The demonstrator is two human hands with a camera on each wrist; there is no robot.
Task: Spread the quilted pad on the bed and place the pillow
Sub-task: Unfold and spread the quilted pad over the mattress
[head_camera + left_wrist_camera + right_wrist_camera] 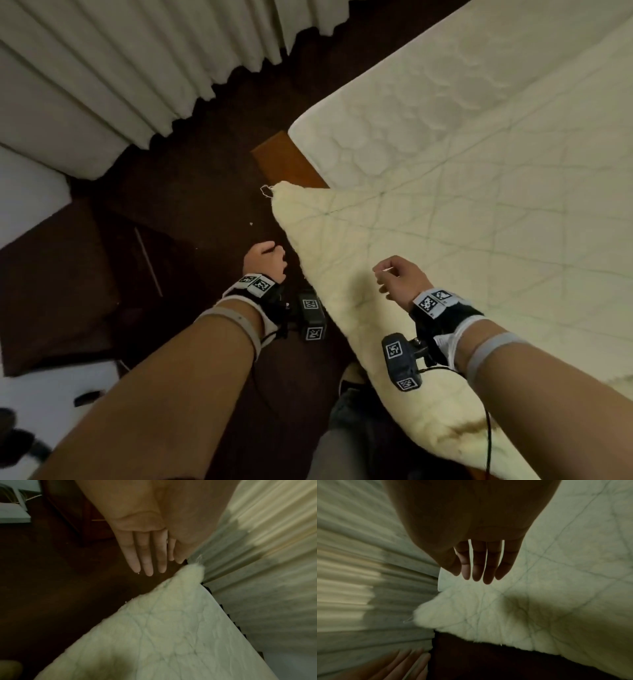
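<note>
Quilted pad (394, 246) corner overhangs the mattress (428, 102); left hand (265, 262) and right hand (399, 279) are empty, fingers relaxed; better pinch that corner, draw it square

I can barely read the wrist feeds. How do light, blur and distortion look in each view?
Head view: evenly lit, sharp, wide-angle bend along the mattress edge. Left wrist view: dim, soft; curtain streaked. Right wrist view: darkest; right hand backlit, its shadow on the quilted pad.
</note>
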